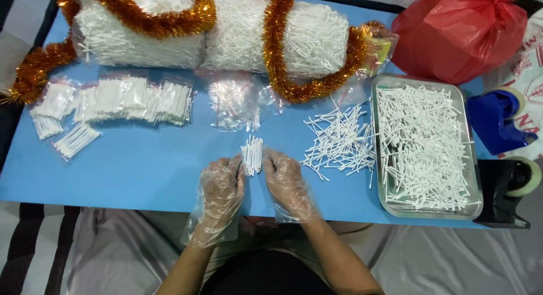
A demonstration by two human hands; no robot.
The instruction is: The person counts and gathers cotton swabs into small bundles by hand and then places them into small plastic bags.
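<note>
Both hands, in clear plastic gloves, pinch a small bundle of white cotton swabs point(252, 154) upright on the blue table point(141, 170); left hand point(222, 184) and right hand point(285, 179) clamp it between fingertips; loose swabs point(339, 142) lie right; squaring seems underway, needing even ends.

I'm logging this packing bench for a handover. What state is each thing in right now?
Left hand: gloved, gripping the bundle.
Right hand: gloved, gripping the bundle.
Bundle of white sticks: gathered, upright between both hands.
Loose sticks: scattered on the blue board.
Tray: filled with loose sticks.
Small bags: filled, lying flat in a row.
Big bags: full, wrapped in tinsel.
Red bag: tied shut.
</note>
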